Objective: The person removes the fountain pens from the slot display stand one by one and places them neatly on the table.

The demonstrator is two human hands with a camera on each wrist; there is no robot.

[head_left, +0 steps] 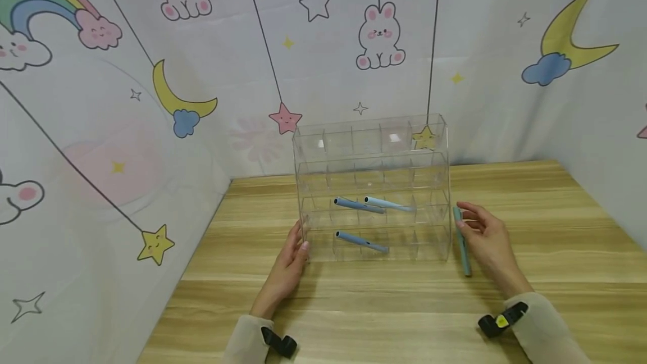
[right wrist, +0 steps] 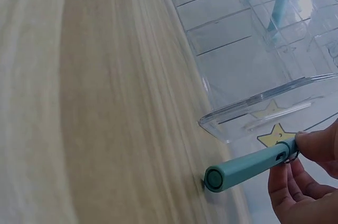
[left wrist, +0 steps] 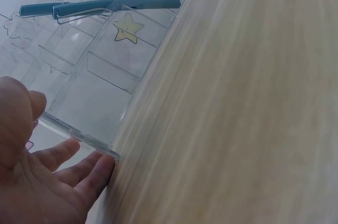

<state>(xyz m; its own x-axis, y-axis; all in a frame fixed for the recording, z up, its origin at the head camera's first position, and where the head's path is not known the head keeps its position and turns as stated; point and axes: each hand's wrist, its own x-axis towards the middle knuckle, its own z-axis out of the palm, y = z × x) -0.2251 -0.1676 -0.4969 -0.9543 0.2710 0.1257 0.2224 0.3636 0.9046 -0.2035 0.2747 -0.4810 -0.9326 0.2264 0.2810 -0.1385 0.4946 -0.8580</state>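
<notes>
The right hand (head_left: 489,243) pinches a green pen (head_left: 463,251) between thumb and fingers, and this pen is just beside the right wall of a clear rack (head_left: 369,178), which stands on the wooden bench (head_left: 374,308). The left hand (head_left: 287,267) touches the rack's left side, its fingers slightly spread. Three other pens (head_left: 361,241) lie tilted inside the rack.

Forward-down head view, close wrist views, rack (head_left: 369,178) shared
</notes>
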